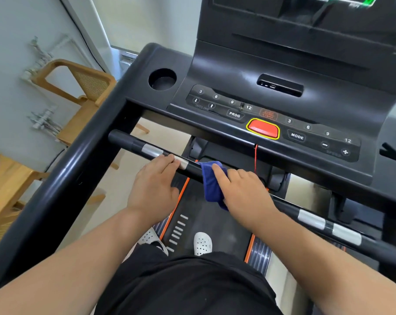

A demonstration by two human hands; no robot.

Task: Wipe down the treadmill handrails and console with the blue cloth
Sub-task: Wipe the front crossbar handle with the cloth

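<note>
A black front handrail [133,143] with silver sensor plates runs across the treadmill below the console [272,103]. My left hand [155,187] rests on the bar, fingers over a silver plate, holding nothing loose. Just to its right, my right hand [242,189] presses the folded blue cloth [211,185] against the bar, the cloth draped over it and hanging down. The console shows numbered buttons, PROG and MODE keys and a red stop button [263,128]. The black left side handrail [63,173] slopes toward me.
A cup holder [162,78] sits at the console's left. A red safety cord [255,159] hangs under the stop button. Wooden chairs [83,87] and a wooden table [4,178] stand at the left by the wall. My feet in white shoes [202,243] are on the belt.
</note>
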